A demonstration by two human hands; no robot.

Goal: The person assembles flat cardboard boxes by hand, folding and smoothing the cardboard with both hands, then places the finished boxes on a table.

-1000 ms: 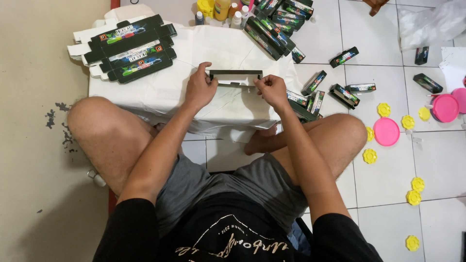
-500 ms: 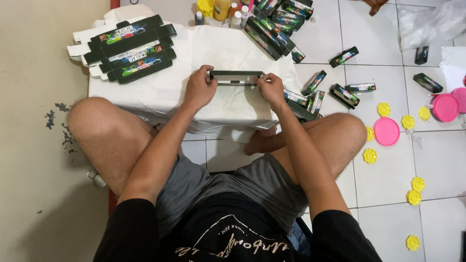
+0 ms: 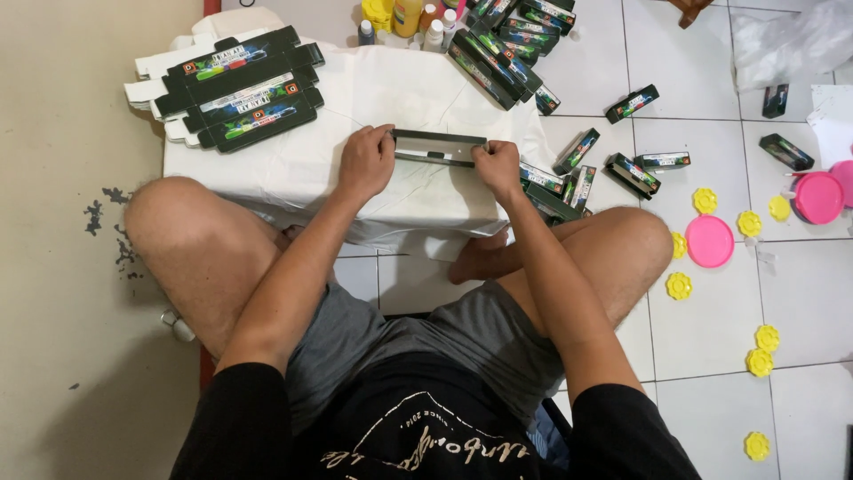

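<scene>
The carton (image 3: 439, 148) has lifted slightly — long, dark, half-folded, pale inside — fingers of both hands pinching its ends.

Left hand (image 3: 366, 162): fingers curled, pinching, knuckles up.
Right hand (image 3: 498, 167): fingers curled, pinching likewise.
Arms: both reach forward, forearms converging between the raised knees.

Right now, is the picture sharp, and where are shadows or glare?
Head view: even, soft light, no strong glare; the left hand, right hand and the dark box they hold look sharp; soft shadows lie under the legs; straight tile lines bend slightly near the edges.
</scene>
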